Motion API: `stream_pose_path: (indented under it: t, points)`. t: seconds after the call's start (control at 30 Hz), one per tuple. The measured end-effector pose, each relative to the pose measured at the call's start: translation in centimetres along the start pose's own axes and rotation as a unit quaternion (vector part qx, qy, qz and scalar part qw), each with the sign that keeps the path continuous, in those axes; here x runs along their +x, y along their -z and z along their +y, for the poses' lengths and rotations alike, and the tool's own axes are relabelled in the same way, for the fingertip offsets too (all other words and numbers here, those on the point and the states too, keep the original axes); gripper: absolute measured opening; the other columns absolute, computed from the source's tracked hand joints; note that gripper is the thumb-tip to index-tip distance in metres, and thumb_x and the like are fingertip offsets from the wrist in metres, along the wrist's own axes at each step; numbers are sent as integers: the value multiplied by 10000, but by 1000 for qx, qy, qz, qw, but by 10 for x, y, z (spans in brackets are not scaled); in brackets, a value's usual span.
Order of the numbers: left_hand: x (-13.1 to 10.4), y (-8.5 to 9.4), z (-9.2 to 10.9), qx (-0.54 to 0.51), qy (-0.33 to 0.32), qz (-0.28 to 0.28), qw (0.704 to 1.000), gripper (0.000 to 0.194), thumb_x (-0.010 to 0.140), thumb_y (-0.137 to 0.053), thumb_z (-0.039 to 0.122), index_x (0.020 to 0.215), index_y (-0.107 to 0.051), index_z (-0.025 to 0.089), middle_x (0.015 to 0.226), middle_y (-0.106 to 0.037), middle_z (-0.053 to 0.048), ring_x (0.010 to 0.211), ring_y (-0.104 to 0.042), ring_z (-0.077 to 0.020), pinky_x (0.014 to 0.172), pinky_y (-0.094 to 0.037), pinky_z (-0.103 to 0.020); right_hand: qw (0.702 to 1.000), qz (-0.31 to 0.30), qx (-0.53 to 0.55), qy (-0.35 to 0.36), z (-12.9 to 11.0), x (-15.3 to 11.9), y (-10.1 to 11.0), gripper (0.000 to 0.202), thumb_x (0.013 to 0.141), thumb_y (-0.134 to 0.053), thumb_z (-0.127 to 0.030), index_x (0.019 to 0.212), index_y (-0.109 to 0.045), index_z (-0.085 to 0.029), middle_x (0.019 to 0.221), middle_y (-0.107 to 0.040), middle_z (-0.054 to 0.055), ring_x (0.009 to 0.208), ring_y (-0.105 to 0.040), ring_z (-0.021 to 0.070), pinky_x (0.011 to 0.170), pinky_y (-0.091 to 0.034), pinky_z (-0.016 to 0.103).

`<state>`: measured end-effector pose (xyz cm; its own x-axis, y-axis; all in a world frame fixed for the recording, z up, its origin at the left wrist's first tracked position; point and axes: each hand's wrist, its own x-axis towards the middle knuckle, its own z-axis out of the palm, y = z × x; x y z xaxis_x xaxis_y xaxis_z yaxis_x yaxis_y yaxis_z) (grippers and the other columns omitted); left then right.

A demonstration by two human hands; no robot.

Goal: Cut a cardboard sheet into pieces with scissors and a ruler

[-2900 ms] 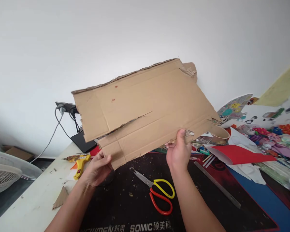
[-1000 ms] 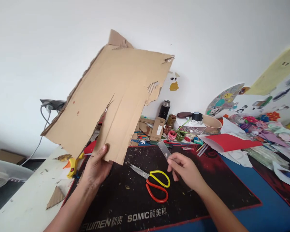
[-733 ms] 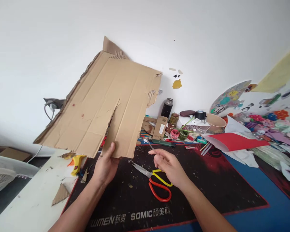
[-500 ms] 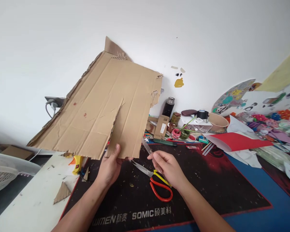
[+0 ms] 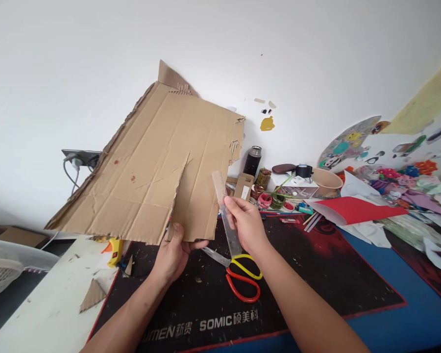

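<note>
My left hand (image 5: 172, 257) grips the lower edge of a large brown cardboard sheet (image 5: 150, 147), thumb in front and fingers behind. The sheet is raised and tilted, with ragged edges and a long slit running up from its bottom edge. Between the thumb and fingers of my right hand (image 5: 248, 223) is a clear ruler (image 5: 231, 235), slanted, its upper end in front of the sheet's right edge. Below, scissors (image 5: 242, 279) with one red and one yellow handle lie on the black desk mat (image 5: 297, 294); the ruler's lower end overlaps them in view.
A yellow glue gun (image 5: 114, 252) and a cardboard scrap (image 5: 91, 295) lie at the left. Along the wall stand a black flask (image 5: 252, 161), paint jars (image 5: 264, 199) and a round tub (image 5: 327, 182). Red paper (image 5: 360, 211) and colourful craft pieces are heaped at the right.
My right hand has moved up and brought the ruler into fuller view, in front of the cardboard's right edge. The cardboard stays in my left hand, nearly unmoved.
</note>
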<state>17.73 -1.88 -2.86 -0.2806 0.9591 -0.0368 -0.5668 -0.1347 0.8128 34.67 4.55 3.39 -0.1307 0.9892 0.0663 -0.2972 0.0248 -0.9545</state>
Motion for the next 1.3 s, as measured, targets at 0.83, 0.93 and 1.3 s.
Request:
stream_pose_path:
  t: [0.83,0.93,1.3]
  points:
    - [-4,-2,5,-69,74,-108,989,843,833,-786,692,1545,-573,294,1617,-571,-125,1452,-545,-413,1006,-630,-507,961,-14,-263,86,6,20,-19,368,958,-700,-566,891,-729,-205,516,-569,-51,403,-505,116,425,-355,233]
    - [-4,-3,6,-69,72,-106,989,882,819,-798,695,1566,-550,296,1613,-575,-129,1438,-560,-421,1000,-633,-522,959,-14,-270,88,6,21,-19,385,963,-688,-583,890,-730,-208,514,-571,-41,440,-533,137,445,-361,243]
    - [-5,-7,9,-70,67,-101,990,858,798,-824,685,1518,-604,274,1597,-587,-139,1492,-490,-438,966,-653,-494,955,-14,-281,89,2,25,-24,369,971,-692,-558,887,-746,-203,503,-574,-41,462,-545,144,488,-386,256]
